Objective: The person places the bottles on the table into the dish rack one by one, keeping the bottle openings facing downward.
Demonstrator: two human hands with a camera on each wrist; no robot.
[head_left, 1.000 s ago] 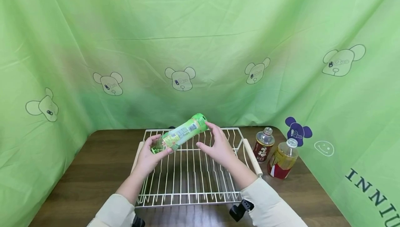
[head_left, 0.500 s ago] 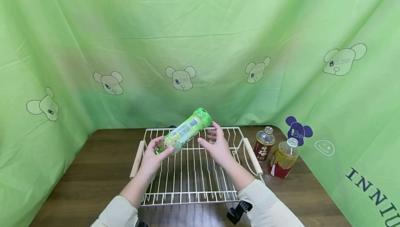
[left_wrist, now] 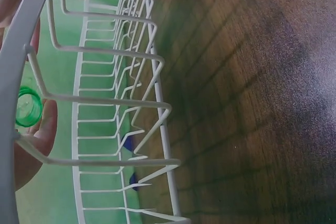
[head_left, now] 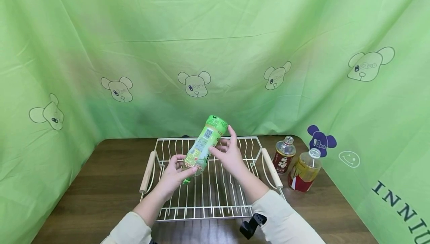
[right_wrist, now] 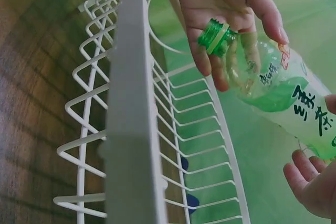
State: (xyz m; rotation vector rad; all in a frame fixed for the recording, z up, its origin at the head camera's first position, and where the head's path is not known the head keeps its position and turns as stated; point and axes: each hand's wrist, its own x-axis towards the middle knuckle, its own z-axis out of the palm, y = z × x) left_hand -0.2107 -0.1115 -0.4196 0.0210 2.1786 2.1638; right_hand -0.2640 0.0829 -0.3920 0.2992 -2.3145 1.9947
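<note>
A clear plastic green tea bottle (head_left: 203,145) with a green label is held above the white wire rack (head_left: 201,216), tilted with its base up to the right. My left hand (head_left: 173,176) grips it near the neck, thumb in front and fingers behind. At the base end my right hand (head_left: 230,156) holds the bottle, with the thumb against its side and a finger at the base's edge. The bottle's uncapped green neck (right_wrist: 216,37) shows in the right wrist view, and its mouth (left_wrist: 29,107) in the left wrist view.
Two uncapped bottles stand right of the rack: a dark-labelled one (head_left: 283,155) and a yellow and red one (head_left: 304,170). Wooden handles (head_left: 147,172) flank the rack on the brown table (head_left: 90,195). A green printed curtain (head_left: 235,49) encloses the back and sides.
The green tea bottle has swung steeper, its neck lowered and its base raised. My left hand has shifted right and down; my right thumb and fingers have come onto the bottle.
</note>
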